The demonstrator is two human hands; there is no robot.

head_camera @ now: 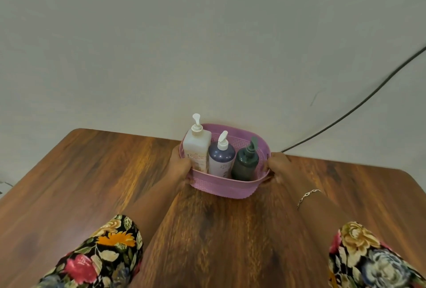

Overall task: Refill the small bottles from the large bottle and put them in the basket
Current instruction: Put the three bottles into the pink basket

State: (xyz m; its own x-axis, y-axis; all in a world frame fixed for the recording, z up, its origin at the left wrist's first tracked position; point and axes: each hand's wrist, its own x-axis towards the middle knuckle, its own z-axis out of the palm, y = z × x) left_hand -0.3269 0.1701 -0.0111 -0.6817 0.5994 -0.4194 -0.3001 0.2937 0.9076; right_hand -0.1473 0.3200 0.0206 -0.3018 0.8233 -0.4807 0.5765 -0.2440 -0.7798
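A pink woven basket (224, 186) sits on the wooden table (207, 230) near its far edge, close to the wall. Three pump bottles stand upright inside it: a tall white one (196, 149) at the left, a purple one with a white pump (220, 157) in the middle, and a dark green one (245, 161) at the right. My left hand (182, 163) grips the basket's left end. My right hand (277, 165) grips its right end at the handle. Both arms reach forward across the table.
A pale wall stands right behind the table. A black cable (359, 103) runs down the wall at the right to the table's back edge. A bracelet (307, 195) is on my right wrist.
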